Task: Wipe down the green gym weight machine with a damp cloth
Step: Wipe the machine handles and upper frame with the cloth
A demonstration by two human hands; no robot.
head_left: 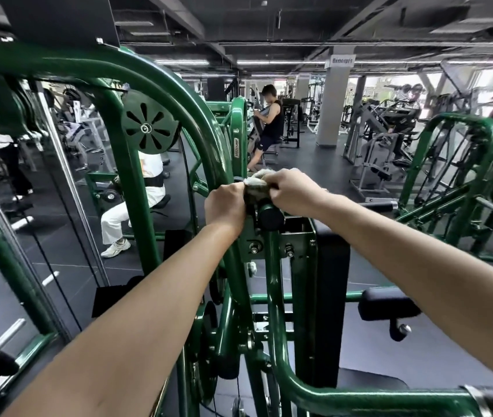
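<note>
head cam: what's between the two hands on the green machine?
In the head view, the bunched cloth lies between the left hand and the right hand, both gripping it, wrapped over a part of the green machine just above a black round cap.

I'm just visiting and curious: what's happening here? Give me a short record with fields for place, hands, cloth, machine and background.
place: indoor gym with dark floor
left hand: grips one end of the cloth
right hand: grips the other end
pale crumpled cloth: wrapped over the machine's black round-ended bar
green tubular steel weight machine: frame with a green spoked pulley wheel
background: person seated at another machine; wall mirror on the left
</note>
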